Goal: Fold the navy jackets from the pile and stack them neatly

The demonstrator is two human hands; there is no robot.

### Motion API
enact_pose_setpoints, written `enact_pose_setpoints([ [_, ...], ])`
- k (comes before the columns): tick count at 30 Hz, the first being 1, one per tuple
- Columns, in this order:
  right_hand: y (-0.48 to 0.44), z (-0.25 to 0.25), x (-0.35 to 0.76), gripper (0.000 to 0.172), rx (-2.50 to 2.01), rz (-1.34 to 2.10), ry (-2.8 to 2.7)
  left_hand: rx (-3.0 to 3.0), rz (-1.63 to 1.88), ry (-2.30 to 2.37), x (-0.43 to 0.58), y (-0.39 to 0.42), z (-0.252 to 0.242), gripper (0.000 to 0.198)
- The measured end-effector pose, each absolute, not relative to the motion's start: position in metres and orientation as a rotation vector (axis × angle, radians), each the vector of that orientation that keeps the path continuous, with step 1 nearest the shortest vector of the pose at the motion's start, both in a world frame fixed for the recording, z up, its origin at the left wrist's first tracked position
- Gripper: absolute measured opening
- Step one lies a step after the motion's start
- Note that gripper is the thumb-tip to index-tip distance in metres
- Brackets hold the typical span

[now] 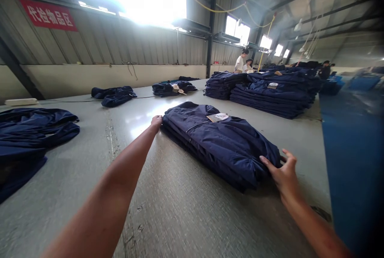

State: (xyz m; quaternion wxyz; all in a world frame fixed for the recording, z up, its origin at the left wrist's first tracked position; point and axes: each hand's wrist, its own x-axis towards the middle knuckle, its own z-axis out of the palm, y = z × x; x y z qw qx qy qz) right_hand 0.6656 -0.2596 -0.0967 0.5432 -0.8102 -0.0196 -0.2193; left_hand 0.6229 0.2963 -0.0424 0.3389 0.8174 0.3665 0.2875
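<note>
A small stack of folded navy jackets (210, 134) lies on the grey table in front of me, the top one with a zip and a paper hang tag (218, 117). At the stack's left end, my left hand (157, 122) is closed on the edge of the cloth; its fingertips are partly hidden. Around the near right end is my right hand (285, 172), its thumb on top of the cloth and a finger raised off it. The other fingers are partly hidden behind the fabric.
Tall piles of folded navy garments (270, 94) stand at the back right. Loose navy garments (36, 134) lie at left, with smaller bundles (117, 95) along the back. A blue floor (351, 142) runs beyond the table's right edge. Several people (240, 63) are in the distance.
</note>
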Motion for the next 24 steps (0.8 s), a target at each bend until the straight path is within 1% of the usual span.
enact_pose_setpoints([
  [1, -0.260, -0.092, 0.661, 0.115, -1.922, -0.638, -0.127, 2.185, 0.782, 0.949, 0.626, 0.295, -0.037, 0.040],
  [2, -0.260, -0.087, 0.655, 0.103, -1.927, -0.753, -0.239, 2.248, 0.813, 0.928, 0.631, 0.294, -0.031, 0.041],
  [3, -0.260, -0.081, 0.649, 0.086, -1.938, -0.846, -0.370, 2.317, 0.832, 0.890, 0.637, 0.292, -0.024, 0.041],
  [4, -0.259, -0.075, 0.643, 0.069, -1.958, -0.900, -0.514, 2.392, 0.835, 0.832, 0.642, 0.289, -0.018, 0.040],
  [5, -0.258, -0.071, 0.638, 0.055, -1.983, -0.903, -0.670, 2.470, 0.817, 0.761, 0.648, 0.286, -0.013, 0.039],
  [6, -0.257, -0.068, 0.635, 0.047, -2.013, -0.857, -0.822, 2.545, 0.779, 0.687, 0.652, 0.282, -0.010, 0.040],
  [8, -0.257, -0.067, 0.632, 0.044, -2.086, -0.692, -1.043, 2.671, 0.661, 0.567, 0.657, 0.276, -0.007, 0.043],
  [10, -0.258, -0.069, 0.635, 0.045, -2.169, -0.581, -1.041, 2.757, 0.536, 0.501, 0.657, 0.272, -0.009, 0.046],
  [12, -0.261, -0.073, 0.641, 0.045, -2.203, -0.638, -0.905, 2.807, 0.441, 0.491, 0.655, 0.270, -0.011, 0.049],
  [15, -0.263, -0.077, 0.648, 0.051, -2.210, -0.848, -0.812, 2.835, 0.392, 0.546, 0.656, 0.266, -0.010, 0.055],
  [17, -0.262, -0.077, 0.650, 0.055, -2.260, -0.874, -0.826, 2.836, 0.401, 0.592, 0.660, 0.263, -0.008, 0.060],
  [19, -0.261, -0.074, 0.646, 0.054, -2.283, -0.885, -0.837, 2.831, 0.401, 0.628, 0.662, 0.258, -0.007, 0.062],
  [21, -0.259, -0.068, 0.637, 0.052, -2.208, -0.942, -0.966, 2.826, 0.390, 0.654, 0.663, 0.254, -0.007, 0.061],
  [24, -0.256, -0.058, 0.619, 0.049, -1.990, -0.938, -1.413, 2.825, 0.398, 0.639, 0.662, 0.249, -0.010, 0.059],
])
